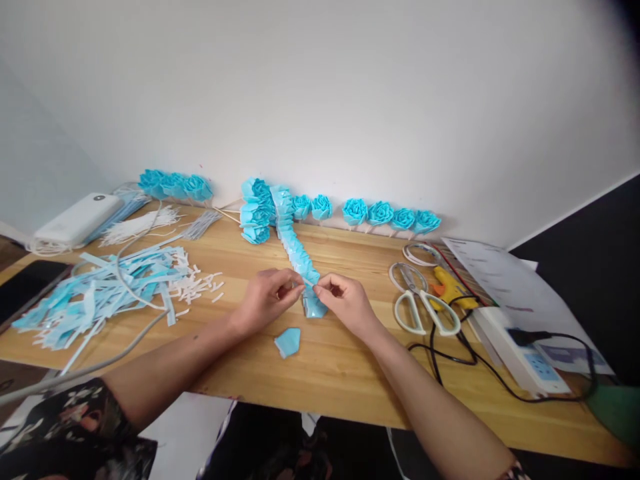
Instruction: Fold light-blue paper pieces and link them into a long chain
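Observation:
My left hand (267,299) and my right hand (347,305) meet over the middle of the table, fingertips pinched. Between them is a small thin white strip (309,283), mostly hidden by the fingers. Under and behind the fingers runs a long row of overlapping light-blue fabric petals (295,250), reaching back toward the wall. One loose blue petal piece (288,343) lies flat on the wood in front of my hands.
Blue fabric flowers (380,213) line the wall. Cut blue strips (105,293) and white bits (193,283) lie left, near a phone (30,290) and power bank (75,219). Scissors (414,300), a yellow glue gun (453,288) and a power strip (520,353) with cables sit right.

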